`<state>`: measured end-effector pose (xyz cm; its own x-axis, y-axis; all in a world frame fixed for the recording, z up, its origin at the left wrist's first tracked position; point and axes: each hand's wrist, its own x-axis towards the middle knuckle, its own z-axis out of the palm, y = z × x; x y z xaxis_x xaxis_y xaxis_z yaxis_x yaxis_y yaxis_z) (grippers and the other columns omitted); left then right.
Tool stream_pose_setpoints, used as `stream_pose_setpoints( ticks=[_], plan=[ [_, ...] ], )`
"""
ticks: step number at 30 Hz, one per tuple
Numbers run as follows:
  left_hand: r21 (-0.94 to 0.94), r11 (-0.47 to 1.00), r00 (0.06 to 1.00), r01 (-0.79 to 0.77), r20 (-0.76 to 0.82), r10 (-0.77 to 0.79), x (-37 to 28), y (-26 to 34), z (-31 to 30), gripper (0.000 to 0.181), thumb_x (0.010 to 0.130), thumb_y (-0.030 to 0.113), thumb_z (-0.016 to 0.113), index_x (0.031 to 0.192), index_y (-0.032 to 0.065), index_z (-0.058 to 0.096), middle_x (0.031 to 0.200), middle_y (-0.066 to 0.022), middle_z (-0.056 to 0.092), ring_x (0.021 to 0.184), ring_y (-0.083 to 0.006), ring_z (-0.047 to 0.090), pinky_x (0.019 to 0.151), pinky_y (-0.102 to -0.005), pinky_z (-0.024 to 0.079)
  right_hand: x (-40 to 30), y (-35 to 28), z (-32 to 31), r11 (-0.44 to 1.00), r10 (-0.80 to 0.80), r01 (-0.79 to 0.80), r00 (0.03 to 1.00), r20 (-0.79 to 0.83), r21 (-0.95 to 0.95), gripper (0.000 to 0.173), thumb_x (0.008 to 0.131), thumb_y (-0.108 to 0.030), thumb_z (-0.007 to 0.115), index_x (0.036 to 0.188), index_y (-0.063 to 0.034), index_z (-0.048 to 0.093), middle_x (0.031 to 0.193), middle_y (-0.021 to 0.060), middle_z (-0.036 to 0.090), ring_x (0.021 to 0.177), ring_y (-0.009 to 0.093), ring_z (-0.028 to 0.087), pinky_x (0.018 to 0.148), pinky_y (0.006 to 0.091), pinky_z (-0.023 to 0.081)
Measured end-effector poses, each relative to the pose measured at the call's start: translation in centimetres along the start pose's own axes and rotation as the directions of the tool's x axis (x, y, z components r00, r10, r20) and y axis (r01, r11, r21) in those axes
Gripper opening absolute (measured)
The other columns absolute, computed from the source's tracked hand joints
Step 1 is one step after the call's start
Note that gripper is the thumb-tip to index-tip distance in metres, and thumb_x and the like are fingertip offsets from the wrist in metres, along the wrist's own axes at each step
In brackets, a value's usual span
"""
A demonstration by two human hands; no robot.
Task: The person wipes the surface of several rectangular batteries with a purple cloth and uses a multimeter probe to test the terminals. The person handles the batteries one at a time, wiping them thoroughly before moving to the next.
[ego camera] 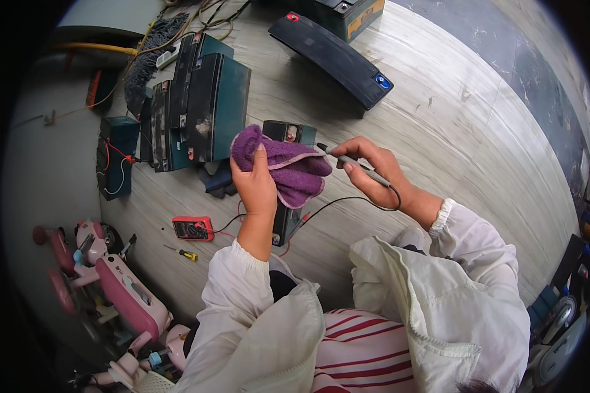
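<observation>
A purple terry cloth (295, 172) is bunched in my left hand (256, 184), the thumb on top. My right hand (373, 172) holds a grey multimeter test probe (359, 167) with a dark tip, just right of the cloth; a black lead runs from it. Under the cloth stands a battery (282, 131), its middle hidden, with a terminal showing at each end. A red-and-black digital multimeter (192, 228) lies on the floor to the left; its display is too small to read. Near the battery's lower end is a red probe (305, 218), partly visible.
Several dark green and black batteries (204, 108) stand in a row at upper left. A long battery (332, 59) lies ahead, another behind it. A yellow-handled screwdriver (188, 255) is near the multimeter. A pink child's ride-on (128, 294) stands lower left; a grey mop (152, 54) lies beyond.
</observation>
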<state>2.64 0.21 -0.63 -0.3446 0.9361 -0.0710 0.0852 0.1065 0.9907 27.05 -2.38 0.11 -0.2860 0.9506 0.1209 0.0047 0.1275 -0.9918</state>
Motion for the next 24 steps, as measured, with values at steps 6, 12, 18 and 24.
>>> stream_pose_setpoints(
  ticks=[6,12,18,24],
  plan=[
    [-0.282,0.954,0.995,0.099,0.002,-0.102,0.8,-2.1,-1.2,0.031,0.101,0.01,0.063,0.129,-0.0012,0.055,0.119,-0.0065,0.065,0.106,-0.0143,0.062,0.097,-0.0303,0.049,1.5,2.2,2.1,0.991,-0.083,0.091,0.993,0.085,-0.097,0.028,0.094,-0.007,0.059,0.122,-0.0021,0.063,0.107,0.0148,0.07,0.096,0.028,0.068,0.084,0.0377,0.054],
    [0.008,1.0,1.0,-0.028,0.003,0.028,-0.2,-1.1,-1.0,0.034,0.094,0.002,0.065,0.125,0.0002,0.054,0.119,-0.0071,0.064,0.106,-0.0152,0.06,0.097,-0.0301,0.048,2.1,3.4,2.7,0.995,-0.076,0.077,0.997,0.019,-0.065,0.028,0.096,-0.007,0.059,0.124,-0.0027,0.062,0.11,0.0147,0.069,0.097,0.028,0.068,0.085,0.0369,0.053],
    [0.376,0.688,0.762,-0.621,0.497,0.415,-1.4,0.4,-1.2,0.042,0.064,-0.001,0.081,0.101,0.0067,0.063,0.107,-0.0119,0.056,0.097,-0.0316,0.059,0.086,-0.0397,0.05,2.0,3.7,3.0,1.0,0.011,-0.011,0.999,-0.033,0.016,0.027,0.097,-0.01,0.061,0.123,-0.0044,0.063,0.108,0.0135,0.068,0.097,0.027,0.067,0.085,0.0362,0.052],
    [0.364,0.569,0.647,-0.737,0.623,0.439,-1.0,-0.7,-1.0,0.052,0.064,0.008,0.085,0.112,0.0099,0.067,0.114,-0.012,0.057,0.104,-0.0342,0.06,0.089,-0.0418,0.051,2.6,4.3,3.7,1.0,0.003,-0.003,0.998,-0.064,0.001,0.025,0.097,-0.009,0.061,0.121,-0.0044,0.063,0.11,0.0143,0.068,0.102,0.03,0.066,0.089,0.0366,0.052]
  ],
)
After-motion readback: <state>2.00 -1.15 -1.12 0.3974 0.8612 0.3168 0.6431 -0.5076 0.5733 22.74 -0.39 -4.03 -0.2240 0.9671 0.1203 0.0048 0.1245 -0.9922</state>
